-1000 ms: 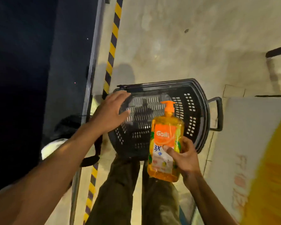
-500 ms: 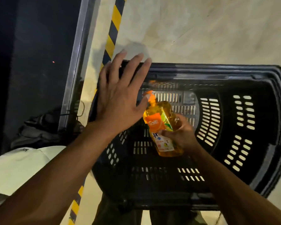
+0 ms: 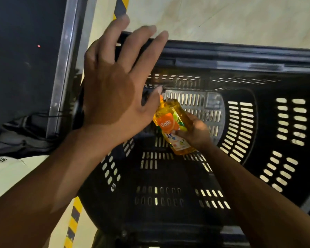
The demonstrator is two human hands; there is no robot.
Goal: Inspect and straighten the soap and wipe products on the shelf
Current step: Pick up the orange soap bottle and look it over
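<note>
Low inside the basket [image 3: 240, 56], toward its far left corner, the soap bottle [image 3: 170, 126] is held tilted, with its pump [image 3: 161, 102] toward the far wall and its base toward the person. The right hand [image 3: 195, 133] grasps the bottle round its lower half, thumb across the label. Whether the base touches the slotted bottom cannot be told. The left hand [image 3: 113, 90] is released, fingers straight and spread over the far left corner of the rim; contact with the rim cannot be confirmed. The basket stands on the pale floor [image 3: 222, 18], just beside a dark unit with a metal edge [image 3: 61, 68] and a striped floor strip [image 3: 73, 217].

Risks, as judged:

1. The bottle is off the shelf, and no shelf face is in view. Left in the basket, it would not be straightened as the task requires.
2. Released at this tilt, the bottle would likely fall on its side. The pump could strike the far wall or be pressed, and soap would run through the slots onto the floor.
3. The left thumb lies just beside the pump. A careless downward move of that hand could work the pump.
4. Pressure on one corner of a light, nearly empty basket could tip it or slide it against the metal edge.
5. Light is poor, so a label check made here would be unreliable.
</note>
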